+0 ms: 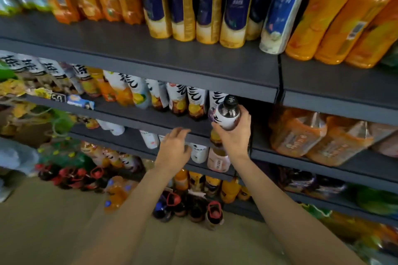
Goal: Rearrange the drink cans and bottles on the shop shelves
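My right hand (235,135) grips a dark drink bottle (228,113) with a black cap and a white label, held at the front right end of the middle shelf (155,119). Just behind it stands a row of white-labelled tea bottles (183,101) with black script. My left hand (174,146) hovers in front of that shelf's edge, fingers loosely spread, holding nothing. Below the hands, smaller white and pink bottles (217,160) stand on a lower shelf.
The top shelf (129,49) carries tall blue-and-gold bottles (204,2) and orange juice bottles (336,17). Shrink-wrapped orange packs (318,135) fill the bay to the right. Orange bottles and red-capped dark bottles (189,206) stand on the floor below. Green netting and goods crowd the left.
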